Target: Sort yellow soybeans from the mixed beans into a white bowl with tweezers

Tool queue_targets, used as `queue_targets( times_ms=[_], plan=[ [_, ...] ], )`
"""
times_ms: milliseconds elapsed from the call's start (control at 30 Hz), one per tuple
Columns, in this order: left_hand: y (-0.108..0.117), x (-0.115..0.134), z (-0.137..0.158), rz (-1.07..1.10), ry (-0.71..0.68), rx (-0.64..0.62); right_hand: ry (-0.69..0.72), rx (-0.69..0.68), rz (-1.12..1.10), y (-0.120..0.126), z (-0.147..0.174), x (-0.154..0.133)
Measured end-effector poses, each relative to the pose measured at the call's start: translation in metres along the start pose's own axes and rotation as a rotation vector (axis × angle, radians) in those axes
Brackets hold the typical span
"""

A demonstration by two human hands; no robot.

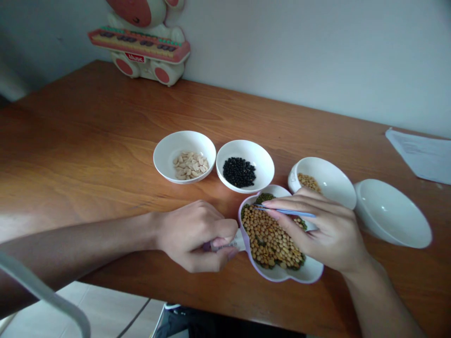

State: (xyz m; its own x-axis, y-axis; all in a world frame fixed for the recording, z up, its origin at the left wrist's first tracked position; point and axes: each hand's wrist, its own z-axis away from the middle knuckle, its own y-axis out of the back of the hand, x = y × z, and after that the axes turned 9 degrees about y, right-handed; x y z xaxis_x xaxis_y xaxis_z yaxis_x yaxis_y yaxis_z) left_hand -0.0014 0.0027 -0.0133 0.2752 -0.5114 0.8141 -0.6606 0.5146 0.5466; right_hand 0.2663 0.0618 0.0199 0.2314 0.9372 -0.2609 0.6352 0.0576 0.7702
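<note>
My left hand (pixel 200 237) is closed around the short handle (pixel 234 241) of a white scalloped dish (pixel 313 272) with a lilac rim. Yellow soybeans (pixel 269 234) fill much of the dish, with small green beans (pixel 266 199) at its edges. My right hand (pixel 324 225) pinches blue tweezers (pixel 291 212) over the dish, their tips down at the beans near its far left side. Whether a bean sits between the tips is too small to tell. Behind the right hand, a white bowl (pixel 333 180) holds some soybeans (pixel 309 182), partly hidden by the fingers.
Left of that bowl stand a bowl (pixel 260 157) of black beans (pixel 239 172) and a bowl (pixel 165 155) of pale flat seeds (pixel 190 165). A tilted white bowl (pixel 391 211) is at the right. A toy keyboard (pixel 141 44) and paper (pixel 423 152) lie farther back.
</note>
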Motion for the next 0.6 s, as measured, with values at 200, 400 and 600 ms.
queue_targets(
  times_ms=[200, 400, 600],
  plan=[
    [0.001, 0.000, 0.000, 0.001, -0.008, 0.002, -0.013, 0.011, -0.010, -0.001, 0.001, 0.001],
    [0.000, 0.000, 0.000, 0.006, 0.003, 0.008, -0.065, 0.141, 0.098, 0.024, 0.015, 0.012],
    [0.000, 0.000, 0.000, -0.004, -0.013, 0.007, -0.318, 0.296, 0.545, 0.052, 0.047, 0.037]
  ],
)
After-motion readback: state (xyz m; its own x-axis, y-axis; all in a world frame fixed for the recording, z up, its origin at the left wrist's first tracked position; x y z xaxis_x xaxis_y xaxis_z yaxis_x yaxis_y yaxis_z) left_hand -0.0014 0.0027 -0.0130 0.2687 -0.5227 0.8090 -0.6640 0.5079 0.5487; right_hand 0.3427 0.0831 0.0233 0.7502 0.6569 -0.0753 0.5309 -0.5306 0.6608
